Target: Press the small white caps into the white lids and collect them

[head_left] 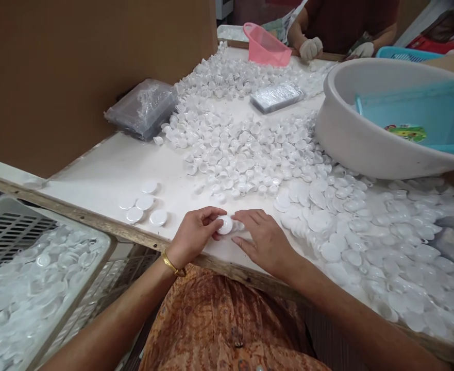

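Near the front edge of the table, my left hand (200, 226) pinches a round white plastic cap (225, 224) between thumb and fingers. Just to its right is my right hand (263, 237), with thumb and fingers apart. A small white piece (240, 225) shows beside its fingertips; whether they touch it I cannot tell. Several like round white caps (158, 217) lie on the table left of my hands. Beyond my hands spreads a heap of small white cup-like pieces (246, 149). A pile of flat white caps (319, 206) lies to the right.
At lower left stands a white basket (106, 247) full of white pieces. A large grey tub (350, 139) holding a blue container (443, 113) is at right. Farther back are plastic-wrapped packs (144, 108), a pink scoop-shaped basket (267, 47) and another person's gloved hands (310, 49). Cardboard (95, 67) borders the left.
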A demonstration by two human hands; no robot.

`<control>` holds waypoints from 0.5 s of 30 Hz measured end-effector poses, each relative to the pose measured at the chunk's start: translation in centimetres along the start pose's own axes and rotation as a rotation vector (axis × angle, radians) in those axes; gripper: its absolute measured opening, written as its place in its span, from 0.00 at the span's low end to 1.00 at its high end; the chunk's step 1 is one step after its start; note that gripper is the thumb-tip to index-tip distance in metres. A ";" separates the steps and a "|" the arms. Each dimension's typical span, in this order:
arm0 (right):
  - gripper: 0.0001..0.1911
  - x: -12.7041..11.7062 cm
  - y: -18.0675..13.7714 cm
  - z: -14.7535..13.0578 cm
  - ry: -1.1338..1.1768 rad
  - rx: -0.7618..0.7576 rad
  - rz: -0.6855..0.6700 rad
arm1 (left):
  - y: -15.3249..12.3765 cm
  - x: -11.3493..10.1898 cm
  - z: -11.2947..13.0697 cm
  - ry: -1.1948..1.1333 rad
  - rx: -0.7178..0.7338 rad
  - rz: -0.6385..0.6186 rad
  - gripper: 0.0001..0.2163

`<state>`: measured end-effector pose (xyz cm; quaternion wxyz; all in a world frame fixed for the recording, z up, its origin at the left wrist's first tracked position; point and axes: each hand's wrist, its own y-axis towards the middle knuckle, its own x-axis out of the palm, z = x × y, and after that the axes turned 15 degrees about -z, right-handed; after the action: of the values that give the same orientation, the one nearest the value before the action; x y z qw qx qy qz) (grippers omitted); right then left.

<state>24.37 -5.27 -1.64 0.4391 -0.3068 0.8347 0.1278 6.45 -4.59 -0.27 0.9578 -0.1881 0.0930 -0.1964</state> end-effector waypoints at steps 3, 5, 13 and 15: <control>0.11 0.4 0.0 1.2 -0.155 0.049 -0.012 | 0.4 0.4 -0.4 -0.036 -0.009 0.025 0.11; 0.11 0.2 0.0 1.7 -0.194 0.085 0.031 | 0.8 0.8 -0.7 -0.022 -0.005 0.041 0.11; 0.14 0.4 -0.7 0.4 -0.307 -0.197 0.091 | 1.4 0.7 -1.9 0.287 0.025 0.103 0.09; 0.15 1.1 -0.7 0.4 -0.357 -0.238 0.061 | 1.3 0.5 -1.6 0.255 0.000 0.048 0.09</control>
<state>24.60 -6.11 -2.74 0.5365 -0.3036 0.7317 0.2910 6.91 -4.17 -2.35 0.9427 -0.1595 0.2183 -0.1957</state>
